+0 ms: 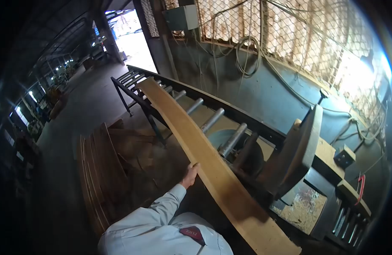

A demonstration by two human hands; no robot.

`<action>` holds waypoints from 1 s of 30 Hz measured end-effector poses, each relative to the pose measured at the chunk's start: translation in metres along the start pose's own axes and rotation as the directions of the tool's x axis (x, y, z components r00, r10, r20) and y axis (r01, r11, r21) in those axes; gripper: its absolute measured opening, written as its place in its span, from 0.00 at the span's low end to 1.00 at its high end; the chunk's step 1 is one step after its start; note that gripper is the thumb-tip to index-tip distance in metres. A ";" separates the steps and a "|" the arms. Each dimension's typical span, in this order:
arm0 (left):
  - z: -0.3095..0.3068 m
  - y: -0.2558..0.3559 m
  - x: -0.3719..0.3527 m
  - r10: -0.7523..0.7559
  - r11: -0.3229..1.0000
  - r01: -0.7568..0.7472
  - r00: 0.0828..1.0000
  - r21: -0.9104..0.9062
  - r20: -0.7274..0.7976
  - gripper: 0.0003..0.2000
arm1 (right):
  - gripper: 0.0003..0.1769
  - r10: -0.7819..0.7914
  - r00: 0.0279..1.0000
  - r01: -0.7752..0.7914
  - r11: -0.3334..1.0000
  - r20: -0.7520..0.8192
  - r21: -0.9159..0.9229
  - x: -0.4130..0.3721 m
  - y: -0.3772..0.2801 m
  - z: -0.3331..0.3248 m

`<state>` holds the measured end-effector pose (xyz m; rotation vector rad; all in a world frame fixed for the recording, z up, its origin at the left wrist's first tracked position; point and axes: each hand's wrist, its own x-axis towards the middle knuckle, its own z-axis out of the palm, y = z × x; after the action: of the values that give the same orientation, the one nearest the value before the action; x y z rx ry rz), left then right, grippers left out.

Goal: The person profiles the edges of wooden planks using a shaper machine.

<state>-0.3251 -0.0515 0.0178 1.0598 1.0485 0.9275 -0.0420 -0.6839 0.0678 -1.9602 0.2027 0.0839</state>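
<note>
A long, slightly curved wooden plank (196, 138) runs from the far end of the roller conveyor (213, 120) down to the lower right of the view. My left hand (190, 175) grips the plank's left edge near its middle, with the fingertips over the top face. The plank's far end lies over the rollers, and its near end is beside the machine table (304, 206), which is covered in sawdust. My right hand is not in view.
A big dark machine housing (300, 148) stands right of the plank. Stacked boards (98, 174) lie on the floor at left. A red clamp (361, 187) is at the right. Cables (248, 57) hang on the blue wall behind the conveyor.
</note>
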 end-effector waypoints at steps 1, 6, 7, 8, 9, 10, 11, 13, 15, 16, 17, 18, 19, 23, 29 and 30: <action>0.004 0.002 0.000 0.030 0.997 -0.030 1.000 0.066 -0.008 0.19 | 0.29 -0.018 1.000 0.017 0.999 0.026 0.046 0.005 0.002 -0.005; -0.029 -0.011 -0.009 -0.037 0.977 0.029 0.999 0.212 0.036 0.16 | 0.27 0.053 0.994 -0.072 0.977 0.096 0.201 0.019 0.057 -0.008; -0.031 -0.008 -0.008 -0.044 0.976 0.037 0.999 0.216 0.029 0.18 | 0.26 0.019 0.997 -0.032 0.979 0.068 0.202 0.008 0.046 -0.003; -0.033 -0.013 0.000 -0.003 0.992 -0.005 0.998 0.124 0.064 0.20 | 0.27 -0.038 0.996 0.017 0.963 0.074 0.268 -0.005 0.016 0.009; -0.037 -0.012 0.004 0.016 0.992 -0.031 0.992 0.120 0.125 0.22 | 0.29 0.124 0.990 -0.131 0.984 0.066 0.121 0.008 0.036 0.006; -0.042 -0.017 0.016 -0.004 0.992 -0.008 0.995 0.124 0.096 0.22 | 0.29 0.099 0.994 -0.105 0.983 0.046 0.151 0.015 0.046 0.014; -0.042 -0.019 0.029 -0.018 0.992 0.011 0.998 0.127 0.058 0.22 | 0.30 0.159 0.986 -0.162 0.984 0.043 0.080 0.013 0.025 0.019; -0.025 -0.004 0.030 -0.074 0.981 0.082 0.996 0.177 -0.048 0.23 | 0.31 0.119 0.991 -0.124 0.986 0.053 0.108 0.025 0.031 0.029; -0.007 0.016 0.030 -0.164 0.945 0.198 0.976 0.260 -0.146 0.25 | 0.31 0.065 0.998 -0.068 0.991 0.024 0.118 0.034 0.016 0.046; 0.000 0.021 0.031 -0.144 0.958 0.175 0.979 0.225 -0.147 0.24 | 0.31 0.032 0.999 -0.033 0.994 0.006 0.108 0.042 0.019 0.053; -0.001 0.020 0.039 -0.167 0.949 0.200 0.975 0.242 -0.148 0.22 | 0.32 0.037 0.999 -0.038 0.993 0.011 0.111 0.048 0.013 0.058; -0.010 0.020 0.051 -0.189 0.939 0.224 0.970 0.262 -0.150 0.21 | 0.32 0.045 0.999 -0.047 0.992 0.017 0.116 0.052 0.008 0.062; -0.011 0.017 0.062 -0.210 0.929 0.246 0.966 0.277 -0.153 0.20 | 0.33 0.054 0.998 -0.057 0.990 0.030 0.131 0.060 0.010 0.068; -0.002 0.016 0.084 -0.202 0.942 0.232 0.969 0.242 -0.145 0.18 | 0.36 0.021 0.999 -0.025 0.992 0.040 0.120 0.076 -0.027 0.081; 0.040 0.027 0.092 -0.196 0.955 0.217 0.973 0.203 -0.118 0.20 | 0.34 0.071 0.995 -0.073 0.997 0.065 0.017 0.159 -0.012 0.101; 0.049 0.026 0.097 -0.201 0.955 0.221 0.973 0.198 -0.118 0.21 | 0.33 0.117 0.989 -0.117 0.993 0.095 -0.013 0.176 -0.014 0.104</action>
<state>-0.2556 0.0361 0.0299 1.0585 1.3356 0.7114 0.1368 -0.6011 0.0136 -1.9455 0.2545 0.2553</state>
